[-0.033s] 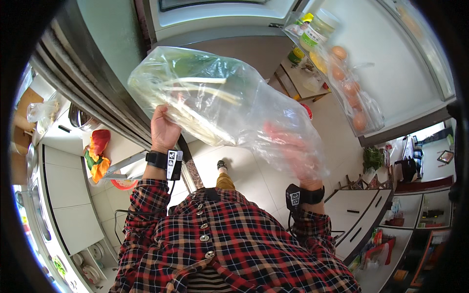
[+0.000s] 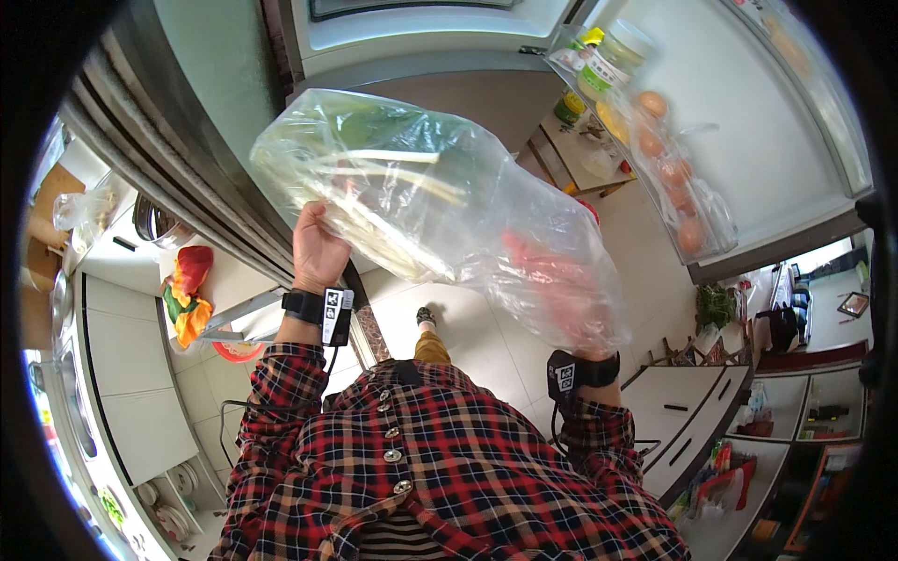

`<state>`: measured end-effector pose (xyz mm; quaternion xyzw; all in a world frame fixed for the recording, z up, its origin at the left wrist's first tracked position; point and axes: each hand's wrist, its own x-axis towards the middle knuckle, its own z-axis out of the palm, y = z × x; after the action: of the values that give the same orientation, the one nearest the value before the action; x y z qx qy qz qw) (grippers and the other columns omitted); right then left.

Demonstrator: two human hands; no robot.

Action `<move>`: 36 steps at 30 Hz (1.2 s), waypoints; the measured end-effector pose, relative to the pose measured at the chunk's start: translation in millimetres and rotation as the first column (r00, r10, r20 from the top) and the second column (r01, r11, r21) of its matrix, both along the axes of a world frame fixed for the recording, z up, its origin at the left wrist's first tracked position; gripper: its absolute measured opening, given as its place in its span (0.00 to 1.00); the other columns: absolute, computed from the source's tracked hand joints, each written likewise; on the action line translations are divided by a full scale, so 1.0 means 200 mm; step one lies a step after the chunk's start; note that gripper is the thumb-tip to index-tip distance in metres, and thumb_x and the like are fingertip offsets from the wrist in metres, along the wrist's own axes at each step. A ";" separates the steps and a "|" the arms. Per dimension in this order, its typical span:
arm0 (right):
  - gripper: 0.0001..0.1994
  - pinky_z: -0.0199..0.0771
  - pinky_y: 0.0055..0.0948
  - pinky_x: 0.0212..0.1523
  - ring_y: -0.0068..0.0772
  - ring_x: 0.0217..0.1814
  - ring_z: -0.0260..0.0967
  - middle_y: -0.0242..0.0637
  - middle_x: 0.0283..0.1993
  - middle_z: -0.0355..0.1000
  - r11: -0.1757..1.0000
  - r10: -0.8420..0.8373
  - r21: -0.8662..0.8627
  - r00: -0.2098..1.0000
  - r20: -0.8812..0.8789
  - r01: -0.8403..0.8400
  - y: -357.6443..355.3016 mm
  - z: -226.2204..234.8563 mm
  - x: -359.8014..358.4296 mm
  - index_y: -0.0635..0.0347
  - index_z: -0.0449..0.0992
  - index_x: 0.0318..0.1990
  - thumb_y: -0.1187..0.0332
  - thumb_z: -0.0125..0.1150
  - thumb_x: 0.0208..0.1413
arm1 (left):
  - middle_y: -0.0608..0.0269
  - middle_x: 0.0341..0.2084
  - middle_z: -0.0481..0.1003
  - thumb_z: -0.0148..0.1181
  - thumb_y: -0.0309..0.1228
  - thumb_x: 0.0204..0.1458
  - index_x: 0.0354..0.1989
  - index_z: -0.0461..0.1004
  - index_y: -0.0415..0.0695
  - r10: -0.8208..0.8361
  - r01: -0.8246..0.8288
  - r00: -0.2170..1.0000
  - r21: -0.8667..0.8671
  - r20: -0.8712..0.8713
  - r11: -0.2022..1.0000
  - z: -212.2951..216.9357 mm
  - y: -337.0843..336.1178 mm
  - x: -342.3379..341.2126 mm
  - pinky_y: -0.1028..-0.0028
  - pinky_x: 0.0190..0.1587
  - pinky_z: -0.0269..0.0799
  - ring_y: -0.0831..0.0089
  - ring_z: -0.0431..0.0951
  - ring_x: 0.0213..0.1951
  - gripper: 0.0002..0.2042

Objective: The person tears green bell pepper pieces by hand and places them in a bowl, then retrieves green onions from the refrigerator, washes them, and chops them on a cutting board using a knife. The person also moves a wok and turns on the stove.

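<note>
**Bag of greens held up at the open fridge**

Left hand [image 2: 318, 251] closed under the near end of a clear plastic bag [image 2: 440, 206], palm up, fingers curled into the film to take the weight from below. Right hand [image 2: 571, 313] seen only as a reddish blur through the plastic at the bag's far end; apparently pressed against or into the film, but impossible to tell whether that grip is closed on it. Black bands on both wrists, just below the hands.

Inside the bag: long pale stalks with dark green leaves [image 2: 374, 173], lying lengthwise, which likely explains the two-handed, roughly level hold — one support at each end keeps the stalks from bending or sliding out. Bag raised in the air at chest height, touching nothing but the hands, directly in front of the open fridge compartment [image 2: 421, 37].

To the right, fridge door [image 2: 748, 140] swung wide, its shelf carrying a row of brown eggs [image 2: 669, 173] and a jar with a pale lid [image 2: 613, 56] higher up. To the left, a white bench [image 2: 122, 262] with red and green peppers [image 2: 187, 290] resting on it, well apart from the bag. Below, red plaid shirt [image 2: 421, 477], one foot on the pale tiled floor [image 2: 468, 318].
</note>
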<state>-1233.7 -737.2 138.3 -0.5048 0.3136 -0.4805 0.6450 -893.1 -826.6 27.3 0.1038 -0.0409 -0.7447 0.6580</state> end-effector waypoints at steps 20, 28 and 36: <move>0.30 0.55 0.33 0.68 0.37 0.69 0.57 0.43 0.67 0.62 0.926 -0.226 -0.378 0.782 -0.580 -0.012 -0.30 -0.03 0.36 0.59 0.58 0.68 0.78 0.56 0.57 | 0.49 0.56 0.70 0.49 0.26 0.51 0.60 0.62 0.33 -0.097 0.098 0.995 0.032 -0.035 0.995 0.04 0.12 -0.09 0.55 0.67 0.57 0.57 0.69 0.59 0.25; 0.25 0.54 0.36 0.69 0.38 0.69 0.58 0.47 0.66 0.62 0.912 -0.184 -0.401 0.792 -0.583 -0.083 -0.35 0.00 0.40 0.63 0.59 0.66 0.74 0.52 0.62 | 0.46 0.60 0.66 0.49 0.25 0.53 0.64 0.57 0.34 -0.156 0.151 0.985 -0.065 -0.074 0.986 0.05 0.11 -0.10 0.54 0.68 0.55 0.55 0.66 0.61 0.28; 0.18 0.69 0.26 0.49 0.24 0.44 0.68 0.31 0.43 0.72 0.994 -0.110 -0.046 0.791 -0.601 0.103 -0.41 -0.16 0.34 0.63 0.72 0.57 0.64 0.57 0.63 | 0.48 0.60 0.66 0.49 0.25 0.53 0.64 0.57 0.35 -0.179 0.173 0.977 -0.053 -0.115 0.983 0.05 0.11 -0.12 0.54 0.68 0.54 0.56 0.67 0.61 0.27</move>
<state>-1166.1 -819.5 107.0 -0.6162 0.5278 -0.3321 0.4811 -917.2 -804.1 37.0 0.0410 -0.0264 -0.8039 0.5928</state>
